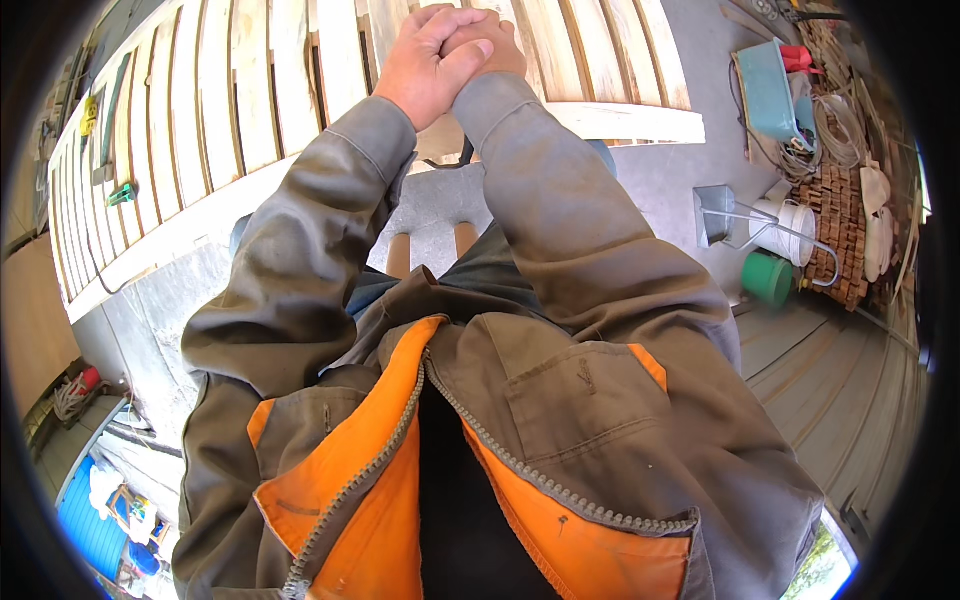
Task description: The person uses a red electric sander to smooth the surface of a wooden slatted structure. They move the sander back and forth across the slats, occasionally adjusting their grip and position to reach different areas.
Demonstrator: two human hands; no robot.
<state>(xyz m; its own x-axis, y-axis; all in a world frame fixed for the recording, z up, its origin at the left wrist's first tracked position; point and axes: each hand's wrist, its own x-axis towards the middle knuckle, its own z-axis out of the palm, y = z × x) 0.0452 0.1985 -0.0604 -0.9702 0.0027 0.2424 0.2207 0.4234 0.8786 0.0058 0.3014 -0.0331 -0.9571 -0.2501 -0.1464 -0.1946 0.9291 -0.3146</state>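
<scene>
My hands are joined at the near edge of a pale slatted wooden platform (255, 95). My left hand (425, 65) lies over the right one, its fingers and thumb closed around it. Beneath it, my right hand (492, 48) looks curled, though most of its fingers are covered. I see no tool in either hand; whether anything small lies between the palms is hidden. To the left on the slats lie a small green tool (121, 194), a yellow object (89, 115) and a long dark green strip (116, 100).
At right stand a light-blue plastic tub (772, 95), a metal scoop with a long handle (712, 215), a white bucket (785, 232), a green bucket (767, 277) and stacked brown blocks (835, 230). A coiled hose (840, 130) lies beside the tub. Grey floor (660, 180) surrounds the platform.
</scene>
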